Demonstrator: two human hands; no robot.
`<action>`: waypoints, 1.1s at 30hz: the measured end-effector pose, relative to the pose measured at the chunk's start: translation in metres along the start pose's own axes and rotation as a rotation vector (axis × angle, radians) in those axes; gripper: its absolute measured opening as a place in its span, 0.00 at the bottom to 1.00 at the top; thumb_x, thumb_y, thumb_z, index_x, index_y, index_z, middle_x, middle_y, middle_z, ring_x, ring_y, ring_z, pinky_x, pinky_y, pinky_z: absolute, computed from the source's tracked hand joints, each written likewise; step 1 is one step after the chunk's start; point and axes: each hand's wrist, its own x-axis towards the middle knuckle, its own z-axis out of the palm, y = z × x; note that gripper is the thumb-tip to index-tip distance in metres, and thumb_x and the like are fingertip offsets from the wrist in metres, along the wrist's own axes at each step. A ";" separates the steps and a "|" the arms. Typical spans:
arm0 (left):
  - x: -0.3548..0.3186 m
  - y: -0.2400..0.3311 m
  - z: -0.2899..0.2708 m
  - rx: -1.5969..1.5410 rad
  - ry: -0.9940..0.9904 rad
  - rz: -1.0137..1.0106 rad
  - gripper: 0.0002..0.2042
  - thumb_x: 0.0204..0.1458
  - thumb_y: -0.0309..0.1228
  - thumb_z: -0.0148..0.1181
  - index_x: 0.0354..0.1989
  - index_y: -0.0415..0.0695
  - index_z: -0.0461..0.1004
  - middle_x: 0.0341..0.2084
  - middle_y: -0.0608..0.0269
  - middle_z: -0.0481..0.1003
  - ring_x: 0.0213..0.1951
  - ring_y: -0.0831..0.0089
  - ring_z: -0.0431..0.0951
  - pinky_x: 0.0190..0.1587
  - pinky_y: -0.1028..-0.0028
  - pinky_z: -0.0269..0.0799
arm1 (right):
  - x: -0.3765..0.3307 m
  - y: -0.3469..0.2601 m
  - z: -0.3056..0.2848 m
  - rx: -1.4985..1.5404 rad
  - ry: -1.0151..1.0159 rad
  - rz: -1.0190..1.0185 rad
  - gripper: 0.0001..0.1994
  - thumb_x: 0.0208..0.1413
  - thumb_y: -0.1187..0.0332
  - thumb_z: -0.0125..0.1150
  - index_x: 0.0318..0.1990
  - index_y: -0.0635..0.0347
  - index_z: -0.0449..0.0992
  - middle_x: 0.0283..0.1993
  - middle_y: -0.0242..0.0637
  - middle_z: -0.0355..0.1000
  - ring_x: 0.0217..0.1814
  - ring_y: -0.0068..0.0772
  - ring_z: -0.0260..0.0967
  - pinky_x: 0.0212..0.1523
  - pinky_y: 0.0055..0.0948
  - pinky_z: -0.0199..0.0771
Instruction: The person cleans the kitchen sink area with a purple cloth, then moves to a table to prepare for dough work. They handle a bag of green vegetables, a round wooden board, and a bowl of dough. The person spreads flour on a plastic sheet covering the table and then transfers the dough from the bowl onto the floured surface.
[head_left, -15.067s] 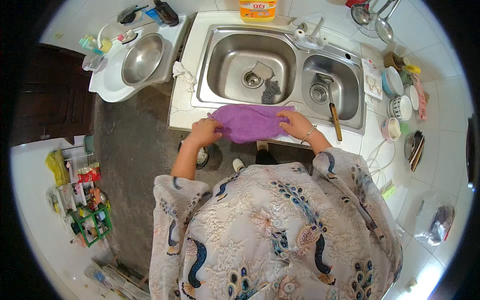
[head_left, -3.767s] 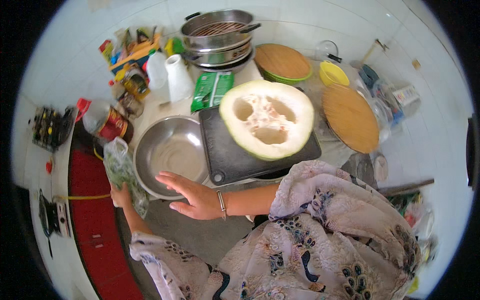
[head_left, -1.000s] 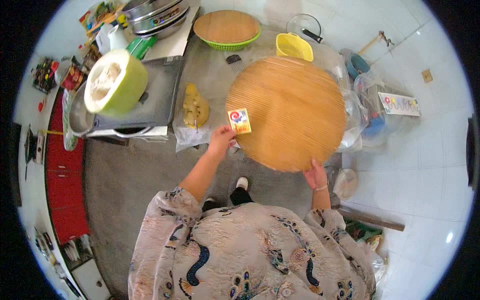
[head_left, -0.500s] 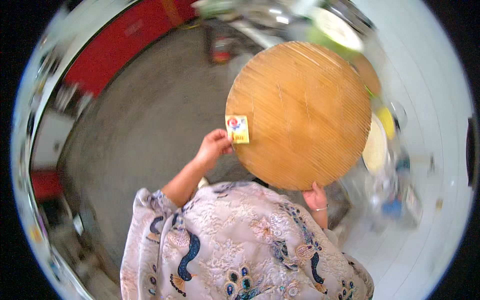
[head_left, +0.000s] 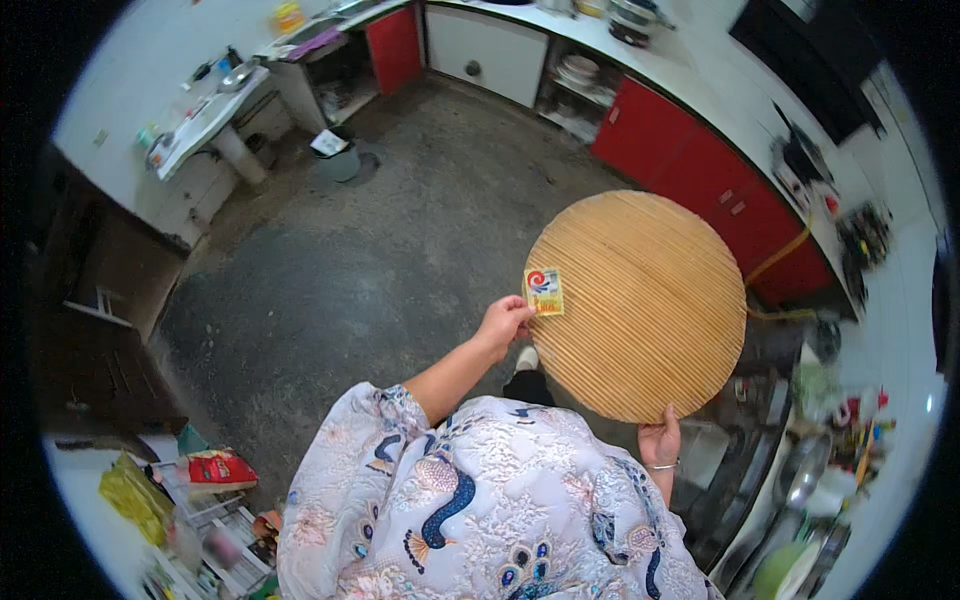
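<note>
Swung toward red cabinets (head_left: 645,125), the round, ridged, tan wooden board (head_left: 642,310) is clamped in the right hand's grip (head_left: 659,442); the left hand's grip (head_left: 503,325) pinches a small yellow packet (head_left: 545,292)

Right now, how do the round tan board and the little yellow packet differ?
The board is large and round; the packet is small and rectangular. The board is plain tan with ridged lines, while the packet is printed in yellow and red. Both are held: left hand on packet, right hand on board.

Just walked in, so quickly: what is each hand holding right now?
Left hand: closed, pinching a yellow packet at the edge of a round slatted board.
Right hand: closed on that board's lower edge.
</note>
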 end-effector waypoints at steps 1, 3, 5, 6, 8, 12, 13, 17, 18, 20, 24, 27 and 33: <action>0.010 -0.002 -0.008 -0.038 0.005 -0.024 0.03 0.50 0.30 0.54 0.29 0.47 0.69 0.23 0.71 0.69 0.24 0.81 0.67 0.27 0.80 0.66 | 0.013 0.002 0.002 -0.015 0.001 0.024 0.17 0.56 0.66 0.49 0.53 0.58 0.63 0.52 0.35 0.66 0.52 0.33 0.64 0.49 0.34 0.66; 0.020 -0.002 -0.014 -0.111 0.011 -0.051 0.04 0.52 0.31 0.54 0.29 0.48 0.68 0.24 0.71 0.70 0.27 0.80 0.69 0.30 0.78 0.68 | 0.029 0.001 0.023 -0.068 -0.026 0.030 0.16 0.55 0.68 0.50 0.51 0.58 0.64 0.50 0.34 0.67 0.48 0.31 0.66 0.45 0.31 0.69; 0.022 0.006 -0.017 -0.122 0.014 -0.037 0.04 0.52 0.31 0.54 0.29 0.48 0.68 0.24 0.71 0.70 0.27 0.79 0.69 0.31 0.78 0.68 | 0.050 0.006 0.018 -0.095 -0.107 0.034 0.16 0.55 0.68 0.50 0.51 0.58 0.65 0.49 0.34 0.68 0.48 0.31 0.67 0.45 0.31 0.69; 0.024 0.008 -0.014 -0.132 0.010 -0.029 0.04 0.52 0.31 0.54 0.29 0.48 0.67 0.24 0.70 0.70 0.27 0.79 0.69 0.31 0.78 0.68 | 0.060 -0.001 0.014 -0.114 -0.149 0.031 0.16 0.55 0.69 0.51 0.51 0.58 0.65 0.49 0.34 0.68 0.48 0.30 0.67 0.44 0.31 0.69; 0.035 0.001 -0.022 -0.143 0.016 0.003 0.03 0.51 0.30 0.54 0.30 0.47 0.67 0.25 0.69 0.70 0.28 0.78 0.70 0.31 0.78 0.67 | 0.090 -0.004 0.013 -0.102 -0.217 0.029 0.16 0.55 0.69 0.50 0.51 0.59 0.65 0.49 0.35 0.67 0.50 0.32 0.66 0.47 0.32 0.67; 0.044 0.010 -0.042 -0.239 0.097 0.170 0.04 0.51 0.28 0.53 0.34 0.43 0.68 0.29 0.64 0.73 0.30 0.75 0.72 0.32 0.76 0.67 | 0.137 0.024 0.022 -0.056 -0.273 0.113 0.16 0.55 0.71 0.48 0.51 0.60 0.64 0.51 0.37 0.66 0.52 0.35 0.64 0.52 0.35 0.64; 0.044 0.025 -0.044 -0.251 0.115 0.196 0.06 0.51 0.28 0.52 0.36 0.43 0.67 0.31 0.63 0.73 0.32 0.74 0.72 0.33 0.75 0.67 | 0.145 0.024 0.041 -0.039 -0.268 0.107 0.16 0.55 0.71 0.48 0.52 0.61 0.64 0.51 0.36 0.66 0.53 0.35 0.64 0.52 0.35 0.64; 0.033 0.050 -0.091 -0.324 0.291 0.256 0.07 0.52 0.27 0.51 0.39 0.42 0.66 0.33 0.61 0.73 0.35 0.71 0.74 0.33 0.73 0.69 | 0.180 0.052 0.097 -0.011 -0.356 0.256 0.15 0.55 0.70 0.48 0.51 0.59 0.65 0.51 0.35 0.67 0.51 0.32 0.66 0.50 0.33 0.67; 0.047 0.048 -0.112 -0.337 0.346 0.280 0.07 0.52 0.27 0.52 0.38 0.43 0.66 0.33 0.62 0.73 0.35 0.71 0.74 0.33 0.73 0.69 | 0.197 0.064 0.103 -0.028 -0.404 0.298 0.15 0.55 0.69 0.48 0.50 0.59 0.65 0.50 0.35 0.68 0.51 0.32 0.66 0.49 0.33 0.68; 0.076 0.041 -0.162 -0.351 0.452 0.279 0.06 0.52 0.28 0.52 0.37 0.44 0.66 0.33 0.62 0.73 0.35 0.71 0.74 0.32 0.72 0.70 | 0.223 0.101 0.121 -0.051 -0.405 0.296 0.14 0.55 0.69 0.49 0.50 0.59 0.66 0.49 0.35 0.68 0.50 0.31 0.67 0.48 0.32 0.69; 0.130 0.110 -0.244 -0.481 0.404 0.292 0.06 0.51 0.29 0.53 0.36 0.47 0.66 0.32 0.65 0.72 0.34 0.71 0.74 0.31 0.73 0.70 | 0.280 0.159 0.230 -0.076 -0.370 0.360 0.14 0.55 0.69 0.49 0.49 0.59 0.66 0.48 0.35 0.69 0.49 0.31 0.67 0.47 0.32 0.69; 0.185 0.150 -0.294 -0.504 0.421 0.253 0.07 0.51 0.29 0.53 0.37 0.47 0.66 0.33 0.64 0.72 0.35 0.70 0.73 0.33 0.72 0.70 | 0.309 0.200 0.294 -0.089 -0.330 0.342 0.15 0.55 0.70 0.49 0.50 0.58 0.65 0.50 0.36 0.68 0.51 0.32 0.66 0.50 0.33 0.67; 0.326 0.253 -0.444 -0.734 0.423 0.224 0.05 0.50 0.27 0.52 0.35 0.44 0.66 0.30 0.61 0.72 0.31 0.70 0.73 0.29 0.74 0.70 | 0.375 0.300 0.451 -0.190 -0.241 0.332 0.18 0.57 0.71 0.46 0.55 0.59 0.59 0.55 0.38 0.62 0.56 0.36 0.60 0.54 0.38 0.63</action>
